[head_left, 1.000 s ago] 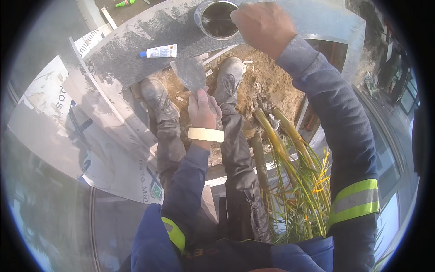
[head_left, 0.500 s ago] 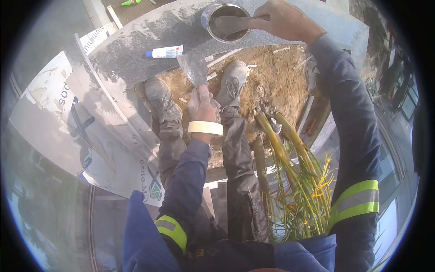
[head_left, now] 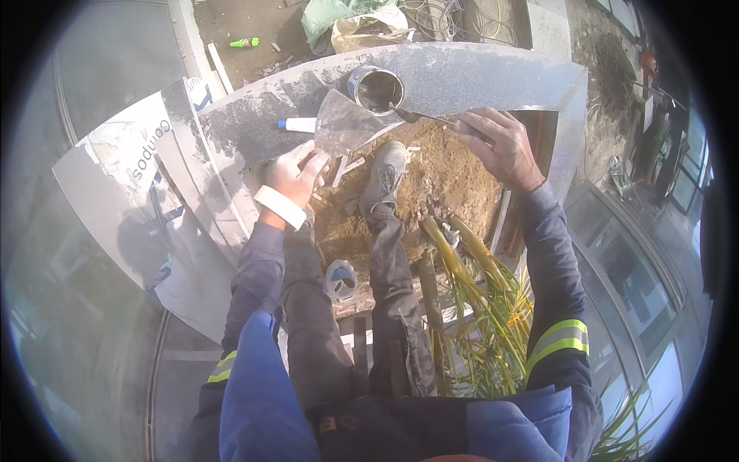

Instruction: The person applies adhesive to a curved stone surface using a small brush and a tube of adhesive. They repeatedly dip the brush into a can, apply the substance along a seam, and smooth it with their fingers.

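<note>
My left hand [head_left: 302,169] is closed on a wide scraper [head_left: 343,123], its blade angled up beside the open metal tin [head_left: 374,89]. A cream tape roll [head_left: 279,206] circles my left wrist. My right hand [head_left: 496,146] grips a narrower putty knife [head_left: 431,118], whose tip is at the tin's near rim, close to the wide blade. A white tube with a blue cap [head_left: 292,124] lies on the grey ledge [head_left: 485,77], partly hidden by the scraper. The tin stands on that same ledge.
My boot [head_left: 385,173] stands on sandy soil [head_left: 462,200]. Palm stems [head_left: 439,239] rise at lower right. Printed panels [head_left: 123,208] lie at left. Beyond the ledge are sacks [head_left: 327,23], coiled cables [head_left: 485,23] and a green bottle [head_left: 243,42]. Glass panels [head_left: 639,269] border the right.
My left hand has moved up and left, bringing the wide scraper next to the tin. The putty knife's blade has come out of the tin to its near rim, and my right hand is lower. The view has shifted.
</note>
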Available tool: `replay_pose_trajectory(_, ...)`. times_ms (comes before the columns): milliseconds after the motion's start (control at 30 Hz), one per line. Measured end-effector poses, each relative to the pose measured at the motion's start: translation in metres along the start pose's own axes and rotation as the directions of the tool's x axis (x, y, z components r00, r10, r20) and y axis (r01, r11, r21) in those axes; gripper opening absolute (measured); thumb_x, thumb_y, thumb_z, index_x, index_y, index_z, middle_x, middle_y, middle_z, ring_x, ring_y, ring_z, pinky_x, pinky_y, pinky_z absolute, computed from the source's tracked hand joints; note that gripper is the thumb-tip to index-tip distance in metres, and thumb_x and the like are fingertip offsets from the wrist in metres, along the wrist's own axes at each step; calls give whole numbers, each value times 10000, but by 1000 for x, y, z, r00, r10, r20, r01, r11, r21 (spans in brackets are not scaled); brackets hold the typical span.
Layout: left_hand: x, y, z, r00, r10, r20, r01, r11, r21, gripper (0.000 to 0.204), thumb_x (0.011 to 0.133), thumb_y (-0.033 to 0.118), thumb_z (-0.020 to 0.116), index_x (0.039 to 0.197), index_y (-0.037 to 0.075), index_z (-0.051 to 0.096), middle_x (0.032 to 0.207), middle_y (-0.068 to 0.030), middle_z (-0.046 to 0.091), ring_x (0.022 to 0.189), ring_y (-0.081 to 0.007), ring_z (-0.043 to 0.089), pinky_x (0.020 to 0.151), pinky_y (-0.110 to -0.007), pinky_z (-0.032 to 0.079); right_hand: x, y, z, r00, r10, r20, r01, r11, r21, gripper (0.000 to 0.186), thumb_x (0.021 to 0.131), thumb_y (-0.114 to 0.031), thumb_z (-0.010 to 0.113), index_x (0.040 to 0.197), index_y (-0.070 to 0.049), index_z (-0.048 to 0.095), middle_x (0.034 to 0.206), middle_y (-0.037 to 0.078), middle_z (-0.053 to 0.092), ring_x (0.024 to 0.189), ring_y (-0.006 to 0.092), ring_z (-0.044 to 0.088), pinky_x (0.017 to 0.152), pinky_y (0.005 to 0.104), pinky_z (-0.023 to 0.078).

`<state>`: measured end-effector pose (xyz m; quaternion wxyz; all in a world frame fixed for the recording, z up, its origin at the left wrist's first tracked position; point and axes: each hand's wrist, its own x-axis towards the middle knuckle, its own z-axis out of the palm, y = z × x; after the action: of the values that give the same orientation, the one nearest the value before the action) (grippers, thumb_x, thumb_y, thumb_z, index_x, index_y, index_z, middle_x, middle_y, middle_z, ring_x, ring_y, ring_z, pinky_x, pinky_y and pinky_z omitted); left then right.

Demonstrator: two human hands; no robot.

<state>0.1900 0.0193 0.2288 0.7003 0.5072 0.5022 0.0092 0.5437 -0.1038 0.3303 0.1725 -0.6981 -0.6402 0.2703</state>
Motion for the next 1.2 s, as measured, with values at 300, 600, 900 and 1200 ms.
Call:
replay_pose_trajectory(300, -98, 304, -82, 881, 241, 408, -392, 854, 343, 534, 947, 282, 718, 1317, -89, 615, 1273, -247, 675, 1161, -295, 671, 1004, -362, 521, 9, -140, -140, 784, -381, -490, 375, 920, -116, 454, 879, -378, 761, 1226, -87, 724, 956, 116, 712, 707, 228, 618, 682, 359, 450)
replay_pose_trajectory(600, -252, 475, -127, 800, 361, 479, -547, 768, 334, 510, 921, 228, 744, 1274, -121, 627, 1127, -216, 711, 1040, -221, 681, 921, -317, 527, 44, -253, -245, 478, -588, -653, 525, 787, -324, 523, 823, -330, 822, 1291, -134, 697, 1009, 94, 691, 782, 222, 642, 674, 342, 515)
replay_pose_trajectory(900, -323, 482, -153, 737, 544, 401, -666, 686, 294, 472, 934, 195, 750, 1257, -126, 626, 913, -95, 700, 789, -111, 650, 712, -261, 547, 28, -311, -287, 524, -596, -609, 485, 796, -362, 501, 884, -297, 791, 1303, -62, 650, 1046, 150, 669, 841, 284, 672, 701, 383, 531)
replay_pose_trajectory(1200, -362, 485, -138, 766, 548, 337, -580, 814, -4, 510, 977, 260, 725, 1330, -85, 595, 810, -24, 622, 657, -84, 573, 568, -235, 460, -21, -384, -293, 638, 147, -755, 313, 847, 430, 512, 1016, -286, 656, 1378, 67, 574, 1128, 100, 590, 824, 163, 582, 679, 320, 495)
